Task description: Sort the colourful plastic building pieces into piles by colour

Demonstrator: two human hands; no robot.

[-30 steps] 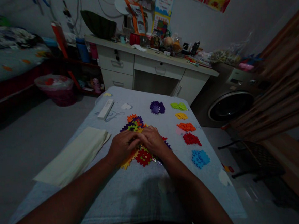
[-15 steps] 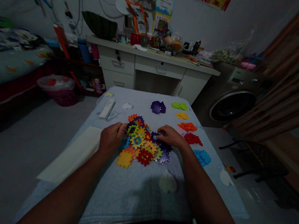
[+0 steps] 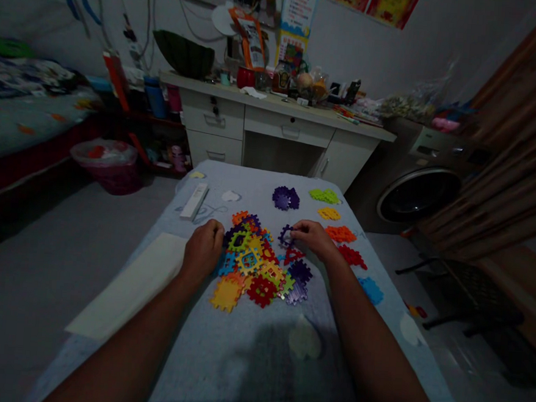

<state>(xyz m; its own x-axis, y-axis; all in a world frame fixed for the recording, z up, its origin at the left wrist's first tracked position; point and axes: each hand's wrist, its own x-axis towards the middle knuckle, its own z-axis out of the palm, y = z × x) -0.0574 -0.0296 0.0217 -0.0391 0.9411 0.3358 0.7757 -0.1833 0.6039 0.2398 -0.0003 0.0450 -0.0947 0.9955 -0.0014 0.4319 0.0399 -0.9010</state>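
Note:
A mixed pile of interlocking plastic building tiles point(image 3: 255, 258) lies mid-table in yellow, red, green, blue, orange and purple. My right hand point(image 3: 312, 236) pinches a purple open-frame tile point(image 3: 286, 236) by its right side, just above the pile's right part. Near that tile lies a red triangular piece point(image 3: 294, 255). At the pile's left edge, my left hand point(image 3: 203, 247) is closed, fingers curled beside dark purple tiles; whatever it may hold is hidden. Sorted heaps stand apart: purple tiles point(image 3: 286, 198), green point(image 3: 324, 196), yellow point(image 3: 329, 214), orange point(image 3: 340, 233), red point(image 3: 352, 256) and blue point(image 3: 372, 290).
A white remote-like box point(image 3: 194, 202) and a pale sheet point(image 3: 128, 286) lie on the left of the cloth-covered table point(image 3: 238, 358). Behind it stands a cluttered white desk point(image 3: 213, 120). A washing machine point(image 3: 419, 181) is at the right, a pink bin point(image 3: 107, 168) at the left.
My right hand has lifted the purple frame tile off the pile and moved slightly up and away, uncovering the red triangular piece. My left hand stays by the pile. The view has shifted slightly.

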